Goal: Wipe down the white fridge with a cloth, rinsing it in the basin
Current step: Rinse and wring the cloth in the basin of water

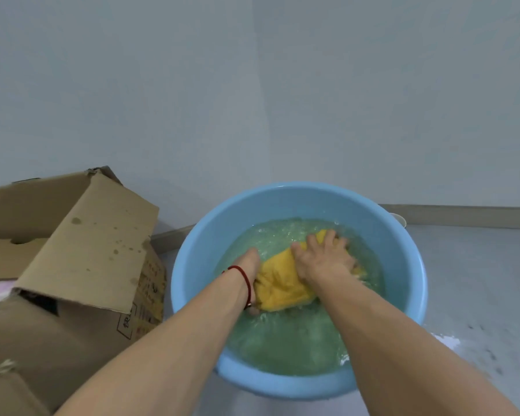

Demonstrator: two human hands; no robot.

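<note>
The person is crouching or bending over a blue basin (192, 265) on the floor (478, 280), both hands down in the water (288, 340). The cloth (279, 280), a yellow one, is lying bunched at the water's surface between the two hands, touching both.

The right hand (324, 259) is lying flat on top of the cloth with its fingers (315, 241) spread and pressing down, probably to push the fabric under and force water through it. The left hand (249, 265), a red string round its wrist, is pushed in against the near-left side of the cloth. Its grip cannot be told, since its fingers are going under the fabric and the water. It seems to be steadying or gathering the cloth so the right hand has something to work against.

The water around both hands is rippling and foaming, which fits a rinsing step rather than wringing. The cloth has not been lifted out yet.

To the left of the left hand a cardboard box (87, 250) is standing close beside the basin, its flap spotted with dark marks, perhaps splashes. The fridge is not in view at all, only bare wall (252, 100) beyond the hands. A pale object is peeking out behind the basin's far-right rim, too hidden to name. The bottom of the basin is hard to see through the churned water.
</note>
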